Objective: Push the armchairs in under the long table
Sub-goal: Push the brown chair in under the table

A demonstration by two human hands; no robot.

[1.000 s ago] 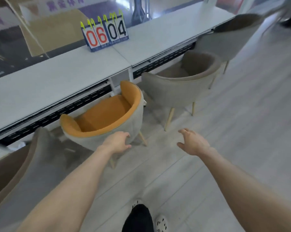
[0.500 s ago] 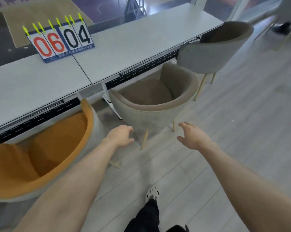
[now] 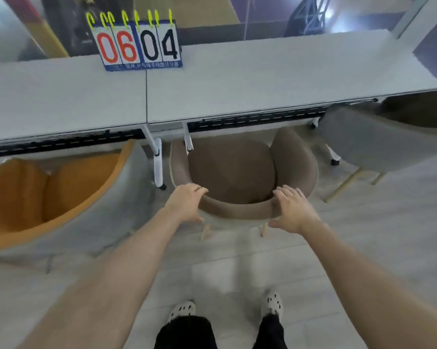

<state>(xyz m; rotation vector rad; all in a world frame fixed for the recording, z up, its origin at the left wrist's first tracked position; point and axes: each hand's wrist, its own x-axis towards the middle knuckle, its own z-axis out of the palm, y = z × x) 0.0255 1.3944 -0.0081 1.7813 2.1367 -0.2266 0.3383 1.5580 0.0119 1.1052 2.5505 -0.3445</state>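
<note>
The brown armchair [image 3: 240,177] sits partly under the long table [image 3: 262,84], front tucked in, back toward the person. Padded, on thin wooden legs, it should slide easily. The left hand [image 3: 186,204] and right hand [image 3: 294,210] lie spread on the curved backrest rim, apparently resting, not clenched.

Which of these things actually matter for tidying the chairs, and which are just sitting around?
Part of the job:
brown armchair
orange armchair
grey armchair
long table
left hand and right hand, both at the brown armchair's back

Just there:
scoreboard reading 06 04
</note>
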